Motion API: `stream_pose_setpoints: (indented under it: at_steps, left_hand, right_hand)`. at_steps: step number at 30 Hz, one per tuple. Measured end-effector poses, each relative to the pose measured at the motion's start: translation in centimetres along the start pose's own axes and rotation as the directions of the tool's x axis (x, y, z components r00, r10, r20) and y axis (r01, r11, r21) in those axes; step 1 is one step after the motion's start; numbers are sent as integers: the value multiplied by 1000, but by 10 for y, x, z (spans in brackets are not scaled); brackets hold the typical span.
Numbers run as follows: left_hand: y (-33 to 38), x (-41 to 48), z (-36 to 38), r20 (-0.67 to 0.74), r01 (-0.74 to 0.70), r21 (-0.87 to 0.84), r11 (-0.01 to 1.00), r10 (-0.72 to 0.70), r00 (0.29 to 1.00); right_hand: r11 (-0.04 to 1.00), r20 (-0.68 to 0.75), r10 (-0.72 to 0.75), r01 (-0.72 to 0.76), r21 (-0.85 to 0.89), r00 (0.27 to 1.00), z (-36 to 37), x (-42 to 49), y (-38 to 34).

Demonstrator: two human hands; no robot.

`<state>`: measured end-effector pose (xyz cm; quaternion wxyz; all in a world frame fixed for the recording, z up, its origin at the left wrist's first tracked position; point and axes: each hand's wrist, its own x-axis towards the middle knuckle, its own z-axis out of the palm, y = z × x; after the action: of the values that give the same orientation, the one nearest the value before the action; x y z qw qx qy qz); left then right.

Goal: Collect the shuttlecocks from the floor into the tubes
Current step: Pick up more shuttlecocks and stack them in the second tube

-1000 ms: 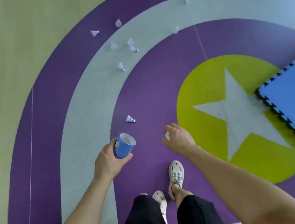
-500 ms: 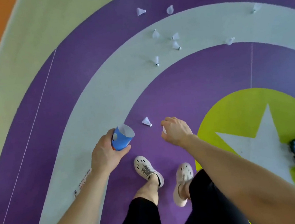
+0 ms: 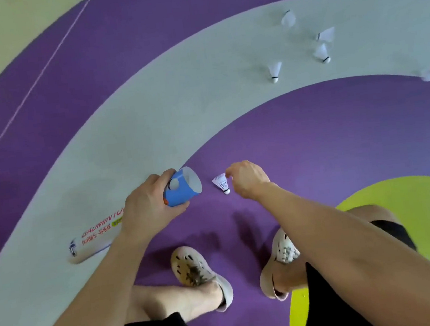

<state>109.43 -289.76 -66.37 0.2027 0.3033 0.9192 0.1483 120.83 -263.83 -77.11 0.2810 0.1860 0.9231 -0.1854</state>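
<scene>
1. While the tube (image 3: 185, 190) is gripped near its blue mouth by the left hand (image 3: 146, 208), fingers and thumb wrapped round it, the nearest shuttlecock (image 3: 220, 183) lies on the purple floor (image 3: 339, 135), just right of the tube's open mouth.
2. The right hand (image 3: 249, 179) is held just right of that shuttlecock with its fingers curled downward and one fingertip at the skirt's edge. Whether the skirt is already pinched, or anything is kept in the palm, cannot be told.
3. The step in hand is judged to be a pick-up. A light pinch on the skirt is called for next, then a lift, with the cork turned first toward the mouth, which is already tilted that way.
4. The skirt is seen as a thin, white, ribbed cone, likely easy to crush, ending in a small rounded cork.
5. The tube is a long stiff cylinder with a blue collar, a pale lining and a white body printed in red, running near and left.
6. Several other shuttlecocks (image 3: 274, 71) are scattered far right, mostly on the pale band (image 3: 148, 103), so much is judged left to do.
7. A yellow-green patch (image 3: 414, 207) and cream perforated clogs (image 3: 199, 269) are seen nearest.
</scene>
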Motion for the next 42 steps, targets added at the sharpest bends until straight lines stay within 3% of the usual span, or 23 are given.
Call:
stream_pose_setpoints:
  at_steps: [7, 12, 14, 17, 20, 23, 26, 29, 31, 37, 42]
  left_hand:
    - [-66, 85, 100, -95, 37, -30, 999, -40, 995]
    - [-84, 132, 144, -145, 36, -37, 999, -41, 989]
    - [-78, 146, 152, -149, 36, -42, 998, -42, 988]
    - [-59, 159, 154, -157, 32, -70, 997, -43, 987]
    - [-33, 169, 152, -160, 38, -77, 996, -50, 986]
    - [-4, 183, 147, -163, 55, -132, 990, -77, 984]
    - [27, 199, 139, -202, 33, -166, 985, -67, 977]
    - [56, 210, 131, -237, 13, -190, 982, -58, 970]
    - [70, 212, 124, -268, -1, -197, 980, -53, 962]
    - [91, 220, 115, -276, -29, -179, 983, -21, 961]
    - [135, 243, 86, -280, -67, -283, 957, -16, 960]
  right_hand:
    - [993, 173, -88, 100, -64, 981, 117, 145, 39]
    - [972, 279, -160, 200, -121, 947, 163, 193, 62]
    - [984, 192, -178, 180, 7, 965, 156, 196, 68]
    - [939, -146, -41, 88, 331, 988, 102, 185, 77]
    - [817, -443, 123, 162, 553, 888, 25, 161, 85]
    - [722, -606, 151, 332, 607, 781, -37, 134, 87]
    - [709, -642, 31, 435, 555, 766, -68, 116, 85]
    - [776, -513, -207, 459, 432, 833, -85, 107, 86]
    - [785, -464, -264, 468, 406, 846, -95, 102, 95]
    - [794, -569, -122, 424, 436, 813, -115, 104, 143]
    - [836, -512, 21, 267, 480, 858, -119, 116, 202]
